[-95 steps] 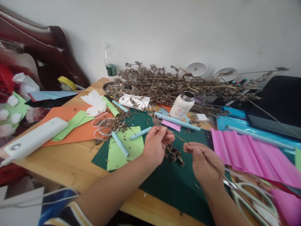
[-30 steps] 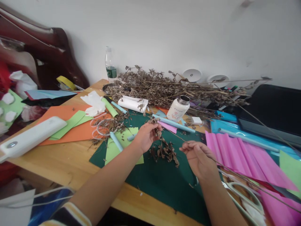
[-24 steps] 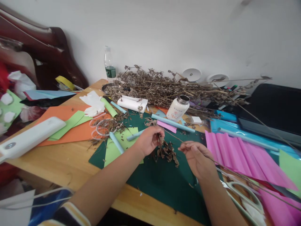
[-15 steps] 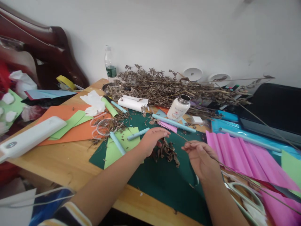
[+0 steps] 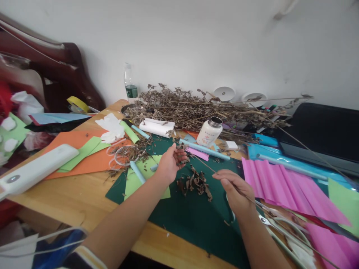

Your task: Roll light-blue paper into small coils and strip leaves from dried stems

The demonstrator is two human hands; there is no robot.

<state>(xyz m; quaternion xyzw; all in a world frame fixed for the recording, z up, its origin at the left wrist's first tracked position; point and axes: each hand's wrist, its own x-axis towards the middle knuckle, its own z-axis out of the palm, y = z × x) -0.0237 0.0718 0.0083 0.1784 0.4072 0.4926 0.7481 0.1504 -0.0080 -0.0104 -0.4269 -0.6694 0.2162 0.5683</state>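
Note:
My right hand (image 5: 238, 192) is closed around a long, thin dried stem (image 5: 204, 164). The stem slants from the lower right, through my fist, up toward my other hand. At its far end, the curled fingers of my left hand (image 5: 170, 164) close loosely about the leafy tip; the exact contact is partly hidden by the fingers. Between and below both hands, a small heap of crumpled brown leaves (image 5: 196, 183) lies on the dark green cutting mat (image 5: 196, 220).
Behind lies a large bundle of dried plants (image 5: 179, 102), near a white open bottle (image 5: 209, 131) and a plastic water bottle (image 5: 131, 84). Scissors (image 5: 290, 233) and pink crepe paper (image 5: 283, 183) are at right. A white handheld device (image 5: 42, 166) rests on orange paper at left.
My left hand has moved left and slightly up, off the leaf heap, and its fingers have curled. My right hand has turned palm-down, still on the stem. The view has shifted slightly.

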